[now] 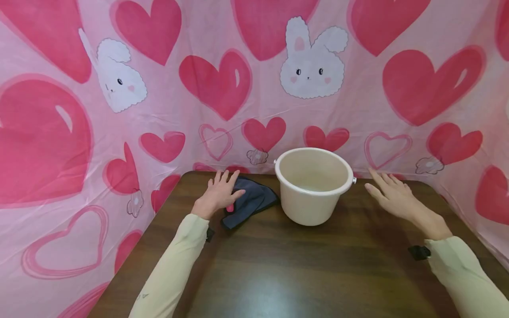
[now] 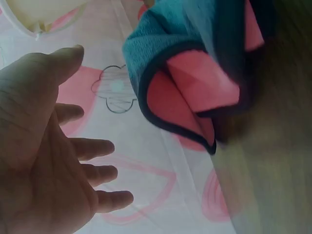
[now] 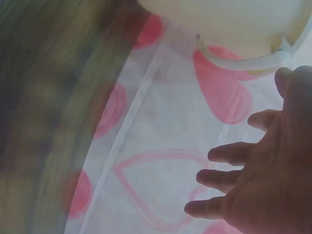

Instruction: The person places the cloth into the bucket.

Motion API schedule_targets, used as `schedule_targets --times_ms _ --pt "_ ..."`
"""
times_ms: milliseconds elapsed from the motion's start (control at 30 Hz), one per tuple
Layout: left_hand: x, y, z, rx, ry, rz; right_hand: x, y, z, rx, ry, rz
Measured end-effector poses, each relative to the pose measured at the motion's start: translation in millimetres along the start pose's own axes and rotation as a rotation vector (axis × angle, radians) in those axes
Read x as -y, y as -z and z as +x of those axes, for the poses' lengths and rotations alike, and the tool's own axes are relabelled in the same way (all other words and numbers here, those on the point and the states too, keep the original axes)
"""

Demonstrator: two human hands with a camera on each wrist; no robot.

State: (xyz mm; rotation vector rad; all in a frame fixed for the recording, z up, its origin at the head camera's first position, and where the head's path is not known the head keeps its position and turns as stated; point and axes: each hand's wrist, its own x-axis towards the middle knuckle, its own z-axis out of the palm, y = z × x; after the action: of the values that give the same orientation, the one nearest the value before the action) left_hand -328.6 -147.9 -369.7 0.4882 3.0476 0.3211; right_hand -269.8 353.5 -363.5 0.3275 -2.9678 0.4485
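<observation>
A cream bucket (image 1: 308, 205) stands upright near the table's far edge; its inside looks bare. To its left lies a crumpled dark blue cloth (image 1: 256, 203) with black edging and a pink underside, which shows folded in the left wrist view (image 2: 195, 83). My left hand (image 1: 218, 194) is spread over the cloth's left part, holding nothing, fingers pointing forward. On the bucket's other side, my right hand (image 1: 393, 196) reaches forward with straight, parted fingers, its thumb near the bucket's handle knob (image 1: 354, 180). In the right wrist view the bucket's white handle (image 3: 243, 63) hangs just beyond the fingertips.
The brown wooden table (image 1: 278, 274) spreads out in front of both arms. A pink curtain (image 1: 262, 101) with hearts and rabbits rises right behind the far edge and along both sides. Each wrist wears a small black device (image 1: 419, 252).
</observation>
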Motion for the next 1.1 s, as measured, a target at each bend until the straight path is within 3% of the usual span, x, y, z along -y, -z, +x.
schedule_targets --times_ms 233,400,633,867,1100 --pt "-11.0 -10.3 4.2 -0.040 -0.031 -0.024 5 -3 0.7 -0.166 0.154 0.177" --pt "-18.1 -19.9 9.3 -0.047 -0.065 -0.008 19 -5 -3.9 -0.203 0.103 0.237" --pt "-23.8 -36.0 14.6 0.005 -0.073 0.007 32 -17 -8.0 -0.297 0.097 0.305" --pt "-17.9 -47.5 17.0 0.099 -0.024 0.056 34 -25 -5.6 -0.273 0.138 0.312" --pt "-8.3 -54.2 17.2 0.144 -0.005 0.062 41 -28 -1.0 -0.227 0.190 0.386"
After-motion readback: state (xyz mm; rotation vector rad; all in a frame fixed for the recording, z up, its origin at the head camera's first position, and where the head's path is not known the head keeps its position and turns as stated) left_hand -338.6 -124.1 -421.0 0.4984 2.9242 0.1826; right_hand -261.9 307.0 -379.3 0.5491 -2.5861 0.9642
